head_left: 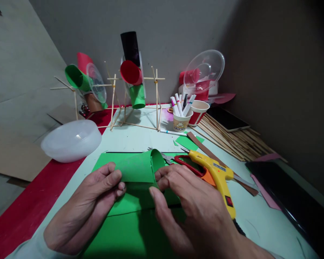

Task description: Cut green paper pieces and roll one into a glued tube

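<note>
A sheet of green paper curled into a tube (pixel 136 167) is held just above flat green paper (pixel 118 230). My left hand (pixel 89 201) pinches the tube's left end between thumb and fingers. At the open right end, the fingers of my right hand (pixel 189 201) reach to the rim, with the thumb below its edge; a thin glossy line runs along that rim. Right behind my right hand lie red-and-orange-handled scissors (pixel 194 163), partly covered. A yellow hot glue gun (pixel 218 172) rests beside them, its nozzle pointing left.
Behind stand stick frames carrying coloured paper tubes (pixel 131 73) and clear plastic discs. A paper cup of markers (pixel 180 122), a bundle of wooden sticks (pixel 226 138) and a black tablet (pixel 288 205) lie right. Translucent bowls (pixel 71 140) sit left.
</note>
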The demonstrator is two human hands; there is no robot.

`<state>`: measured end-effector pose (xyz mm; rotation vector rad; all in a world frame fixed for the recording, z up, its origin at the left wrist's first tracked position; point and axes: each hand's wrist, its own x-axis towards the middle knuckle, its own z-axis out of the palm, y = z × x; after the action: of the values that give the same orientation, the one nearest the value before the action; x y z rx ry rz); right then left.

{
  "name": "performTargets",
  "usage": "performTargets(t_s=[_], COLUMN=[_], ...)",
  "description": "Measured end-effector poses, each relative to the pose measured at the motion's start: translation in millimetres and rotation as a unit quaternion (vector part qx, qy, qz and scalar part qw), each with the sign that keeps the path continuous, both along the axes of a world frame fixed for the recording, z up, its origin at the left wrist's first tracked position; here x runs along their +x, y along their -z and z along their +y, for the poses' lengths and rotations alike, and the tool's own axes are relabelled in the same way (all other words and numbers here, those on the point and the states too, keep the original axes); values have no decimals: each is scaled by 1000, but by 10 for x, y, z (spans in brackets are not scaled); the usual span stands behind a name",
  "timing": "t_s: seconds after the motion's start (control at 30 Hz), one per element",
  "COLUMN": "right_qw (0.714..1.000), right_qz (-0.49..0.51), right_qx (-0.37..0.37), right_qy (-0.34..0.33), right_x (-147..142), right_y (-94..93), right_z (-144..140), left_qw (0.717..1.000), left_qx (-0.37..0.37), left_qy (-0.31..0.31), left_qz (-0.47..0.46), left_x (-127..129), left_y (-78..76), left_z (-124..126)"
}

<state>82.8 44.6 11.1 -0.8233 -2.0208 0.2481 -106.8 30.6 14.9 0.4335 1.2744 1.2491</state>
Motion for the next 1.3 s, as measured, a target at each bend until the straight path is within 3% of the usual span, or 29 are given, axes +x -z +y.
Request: performTargets(t_s=[1.3], right_qw=[1000], right_qz=[-25], right_qx=[-9], right_qy=[-7], right_x=[10], right_y=[-20], right_z=[-22], left_qw=[1000], left_qx=[6], left_qy=[8], left_qz=[-5], left_x=[-28], left_y=[37], left_z=[-9])
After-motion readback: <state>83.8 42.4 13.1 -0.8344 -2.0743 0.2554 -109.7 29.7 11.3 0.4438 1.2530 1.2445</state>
